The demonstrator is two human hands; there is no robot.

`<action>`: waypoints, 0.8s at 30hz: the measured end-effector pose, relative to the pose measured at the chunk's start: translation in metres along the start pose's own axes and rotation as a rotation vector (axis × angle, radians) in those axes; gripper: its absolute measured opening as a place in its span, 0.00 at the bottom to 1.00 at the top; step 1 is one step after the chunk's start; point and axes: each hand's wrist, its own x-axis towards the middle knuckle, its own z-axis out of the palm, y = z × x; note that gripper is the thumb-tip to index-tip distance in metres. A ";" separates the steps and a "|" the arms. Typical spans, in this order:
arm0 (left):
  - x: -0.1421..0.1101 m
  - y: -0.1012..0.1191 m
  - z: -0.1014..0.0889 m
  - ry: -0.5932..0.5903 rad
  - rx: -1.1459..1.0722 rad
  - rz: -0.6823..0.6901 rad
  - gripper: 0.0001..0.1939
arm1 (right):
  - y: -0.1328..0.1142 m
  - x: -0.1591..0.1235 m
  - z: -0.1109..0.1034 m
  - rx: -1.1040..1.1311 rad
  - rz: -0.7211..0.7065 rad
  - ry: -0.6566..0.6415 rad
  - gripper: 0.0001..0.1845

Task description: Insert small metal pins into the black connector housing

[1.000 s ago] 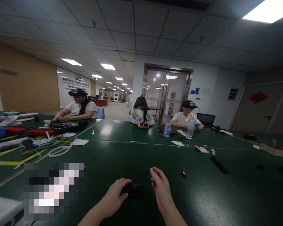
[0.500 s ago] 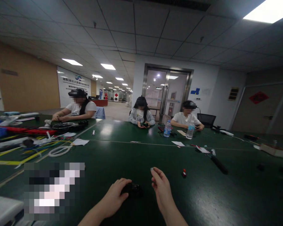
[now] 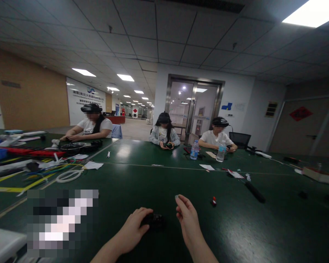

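On the green table, my left hand (image 3: 134, 228) is closed around the left side of a small black object (image 3: 155, 220). Its dark surface blends into the tabletop, so its kind is unclear. To the right of it, my right hand (image 3: 188, 217) is raised a little, thumb and forefinger pinched on a tiny pale, translucent piece (image 3: 177, 197). The two hands are apart. A small red and black item (image 3: 214, 201) lies on the table to the right of my right hand.
A black rod-like thing (image 3: 254, 191) lies at right. Water bottles (image 3: 194, 150), paper scraps (image 3: 207, 167) and a co-worker (image 3: 164, 135) are across the table; two more people sit there. Coiled white tubing (image 3: 69, 176), wires and a white box (image 3: 5, 241) occupy the left.
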 end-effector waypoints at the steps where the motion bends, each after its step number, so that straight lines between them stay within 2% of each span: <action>1: 0.000 0.000 0.000 0.001 0.000 0.004 0.23 | 0.000 0.000 0.000 -0.001 -0.002 -0.002 0.22; 20: 0.003 -0.011 0.003 0.013 0.005 0.034 0.22 | -0.010 -0.007 0.006 0.030 0.047 0.029 0.21; 24: 0.002 -0.008 0.002 0.009 0.006 0.025 0.23 | -0.009 -0.006 0.004 0.026 0.052 0.025 0.21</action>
